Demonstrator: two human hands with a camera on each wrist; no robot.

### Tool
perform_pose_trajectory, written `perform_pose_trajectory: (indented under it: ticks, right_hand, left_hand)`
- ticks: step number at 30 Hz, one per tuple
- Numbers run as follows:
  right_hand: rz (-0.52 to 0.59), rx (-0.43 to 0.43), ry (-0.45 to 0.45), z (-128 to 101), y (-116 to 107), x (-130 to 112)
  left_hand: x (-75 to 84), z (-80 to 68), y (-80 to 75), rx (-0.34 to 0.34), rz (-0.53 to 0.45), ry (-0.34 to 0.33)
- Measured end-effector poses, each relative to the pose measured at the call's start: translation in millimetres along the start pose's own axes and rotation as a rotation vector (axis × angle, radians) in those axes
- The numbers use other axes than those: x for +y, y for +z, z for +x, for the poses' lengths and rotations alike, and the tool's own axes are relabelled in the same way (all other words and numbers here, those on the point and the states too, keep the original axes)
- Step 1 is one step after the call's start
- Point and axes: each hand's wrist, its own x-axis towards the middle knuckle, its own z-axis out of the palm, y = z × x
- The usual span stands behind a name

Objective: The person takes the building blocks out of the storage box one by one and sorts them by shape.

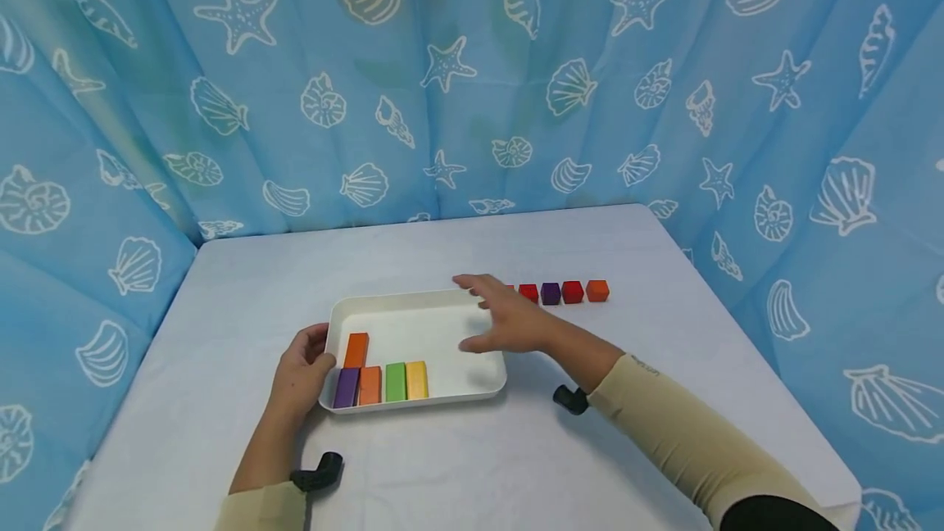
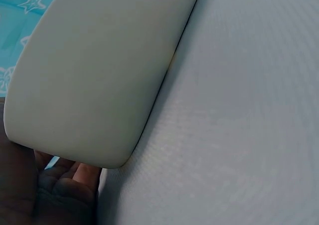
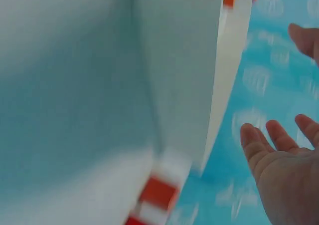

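The right wrist view was mostly a blur: just the tray's (image 3: 219, 85) white rim, a smear of red and orange, and the right hand (image 3: 286, 160) with fingers spread, holding nothing. The left wrist view showed little beyond the tray's outer wall (image 2: 99, 75), the table (image 2: 239, 125) and a bit of palm. In the head view the right hand (image 1: 501, 318) hovered flat over the tray's far right corner, hiding part of a row of cubes (image 1: 564, 292) on the table; four showed, red, purple, red, orange, plus a sliver of another. The left hand (image 1: 302, 371) gripped the tray's (image 1: 413, 301) near left edge. Inside sat an orange block (image 1: 356, 349) and a front row of purple, orange, green and yellow blocks (image 1: 380, 383). The table (image 1: 472, 465) was pale grey, with a blue seashell curtain (image 1: 472, 88) all around.
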Motion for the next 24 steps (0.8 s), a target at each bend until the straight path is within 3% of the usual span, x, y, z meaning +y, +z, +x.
perform_pose_trajectory:
  ticks: [6, 10, 16, 24]
  right_hand:
    - [-0.086, -0.141, -0.031, 18.0, 52.0, -28.4]
    - [-0.171, -0.200, -0.037, 26.2, 72.0, -32.8]
    - [-0.173, -0.216, -0.060, 34.8, 80.0, -28.9]
    - [-0.149, -0.217, -0.017, 37.0, 78.1, -25.2]
  left_hand:
    - [-1.8, 0.3, 2.2, 0.018, 0.007, -0.012]
    - [-1.0, 1.0, 3.1, 0.020, 0.007, -0.011]
    - [-1.6, 2.3, 3.5, 0.022, 0.011, 0.001]
    - [-1.4, 1.0, 2.5, 0.017, 0.007, 0.003]
